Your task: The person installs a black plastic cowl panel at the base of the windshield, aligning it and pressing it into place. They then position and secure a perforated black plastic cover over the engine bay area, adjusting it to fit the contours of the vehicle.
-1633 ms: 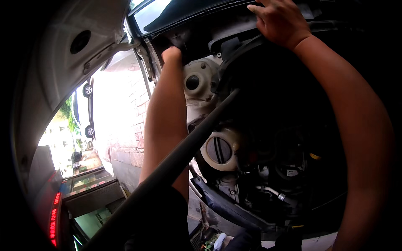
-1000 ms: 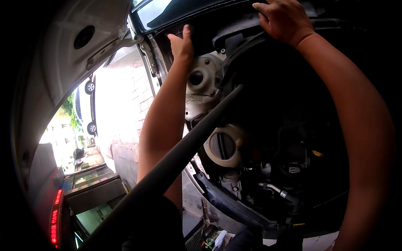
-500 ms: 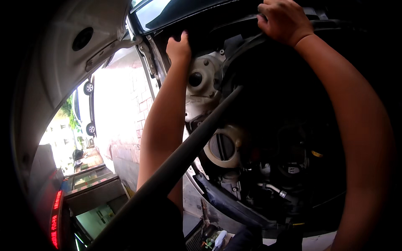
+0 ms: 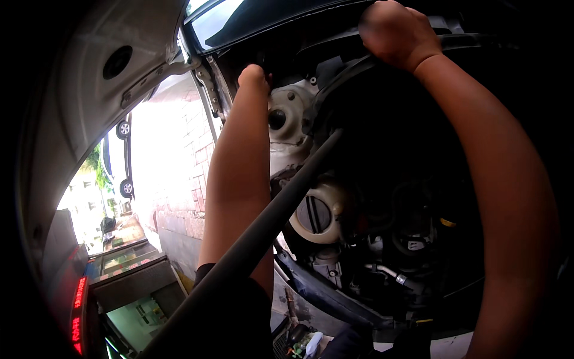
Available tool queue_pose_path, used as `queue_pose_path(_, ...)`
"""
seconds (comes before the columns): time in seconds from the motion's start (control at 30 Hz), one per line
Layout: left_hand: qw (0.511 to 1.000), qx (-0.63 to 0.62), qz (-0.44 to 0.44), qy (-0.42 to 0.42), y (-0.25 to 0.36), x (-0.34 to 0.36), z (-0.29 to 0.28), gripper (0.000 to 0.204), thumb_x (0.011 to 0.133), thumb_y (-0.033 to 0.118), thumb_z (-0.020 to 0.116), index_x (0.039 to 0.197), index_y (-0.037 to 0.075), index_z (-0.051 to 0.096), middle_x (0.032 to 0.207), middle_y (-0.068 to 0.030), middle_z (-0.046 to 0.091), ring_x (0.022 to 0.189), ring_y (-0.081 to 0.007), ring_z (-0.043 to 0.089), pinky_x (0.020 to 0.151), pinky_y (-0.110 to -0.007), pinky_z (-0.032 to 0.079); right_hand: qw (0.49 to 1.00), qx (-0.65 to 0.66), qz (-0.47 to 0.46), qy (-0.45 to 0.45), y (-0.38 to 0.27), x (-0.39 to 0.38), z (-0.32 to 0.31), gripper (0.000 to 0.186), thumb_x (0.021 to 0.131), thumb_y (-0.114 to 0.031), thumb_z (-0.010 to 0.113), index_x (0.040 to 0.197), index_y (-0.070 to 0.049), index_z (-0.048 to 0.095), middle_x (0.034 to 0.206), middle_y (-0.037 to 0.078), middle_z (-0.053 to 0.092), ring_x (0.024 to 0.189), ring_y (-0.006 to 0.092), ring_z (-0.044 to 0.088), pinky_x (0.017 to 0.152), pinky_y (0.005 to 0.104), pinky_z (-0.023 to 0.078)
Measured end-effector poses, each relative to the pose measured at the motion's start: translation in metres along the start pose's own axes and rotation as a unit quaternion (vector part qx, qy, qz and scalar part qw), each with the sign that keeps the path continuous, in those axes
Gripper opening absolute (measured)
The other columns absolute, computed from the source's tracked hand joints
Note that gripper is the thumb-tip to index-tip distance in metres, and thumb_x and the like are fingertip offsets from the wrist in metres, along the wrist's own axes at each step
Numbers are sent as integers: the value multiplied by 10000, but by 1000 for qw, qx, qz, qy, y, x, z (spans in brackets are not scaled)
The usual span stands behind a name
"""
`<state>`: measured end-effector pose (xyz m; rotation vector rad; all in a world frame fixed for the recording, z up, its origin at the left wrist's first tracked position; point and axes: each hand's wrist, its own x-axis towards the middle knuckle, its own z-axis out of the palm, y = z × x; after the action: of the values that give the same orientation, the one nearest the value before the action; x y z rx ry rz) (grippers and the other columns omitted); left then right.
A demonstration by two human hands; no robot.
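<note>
Our left hand (image 4: 254,76) is in the shadowed corner just below a windshield (image 4: 230,23), its fingers mostly hidden; we cannot tell whether it grips anything. Our right hand (image 4: 400,33) is well apart from it, at top right, curled with the knuckles up; part of it is blurred, and we cannot tell what, if anything, it holds. A dark trim strip (image 4: 350,67) of the engine bay lies between the hands, meeting the right one at its lower edge and curving down and left, near the left hand but apart from it.

Our left arm reaches nearly straight up; our right arm bows outward, elbow bent.

Just below the left hand is a pale metal housing (image 4: 290,128) with a round dark opening. Farther down sits a pale round container with a grey ridged cap (image 4: 314,215). A thick dark bar (image 4: 251,239) crosses diagonally in front of our left arm. At left we see a pale raised panel (image 4: 78,113), sunlit paving (image 4: 194,155) and a red lit sign (image 4: 78,305).
</note>
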<state>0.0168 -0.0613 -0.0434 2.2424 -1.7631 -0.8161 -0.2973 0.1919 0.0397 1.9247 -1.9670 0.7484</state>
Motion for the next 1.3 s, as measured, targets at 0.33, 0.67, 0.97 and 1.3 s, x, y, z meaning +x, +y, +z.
queue_pose_path(0.33, 879, 452, 131, 74, 10, -33, 0, 337, 848, 390, 796, 1024, 103, 771, 1101, -129, 748, 1050, -332, 706, 896, -378, 582, 1000, -2, 8, -12, 2, -2, -1, 254, 844, -309, 626, 798, -78, 720, 930, 133, 697, 945, 304, 684, 831, 438, 554)
queue_pose_path(0.67, 893, 437, 87, 65, 11, -25, -1, 354, 841, 377, 804, 1114, 155, 762, 1183, -102, 732, 1086, -318, 696, 931, -350, 565, 980, -48, -141, 132, 40, 5, 53, 284, 929, -279, 554, 1035, -81, 728, 1089, 105, 708, 1037, 276, 675, 909, 387, 543)
queue_pose_path(0.97, 871, 470, 124, 68, 6, -30, -1, 324, 850, 397, 769, 1112, 209, 791, 1182, -59, 749, 1122, -280, 708, 926, -386, 566, 997, -43, -30, -51, 4, -4, -8, 280, 908, -287, 676, 1124, -115, 723, 1104, 28, 632, 1083, 220, 649, 921, 377, 564)
queue_pose_path(1.3, 873, 482, 69, 33, 17, -23, 1, 316, 866, 282, 737, 1151, 149, 762, 1199, -77, 740, 1126, -294, 702, 935, -337, 569, 995, -4, -43, -91, 10, -3, 3, 356, 952, -268, 630, 1259, -101, 698, 1318, 56, 665, 1233, 230, 618, 1079, 386, 483)
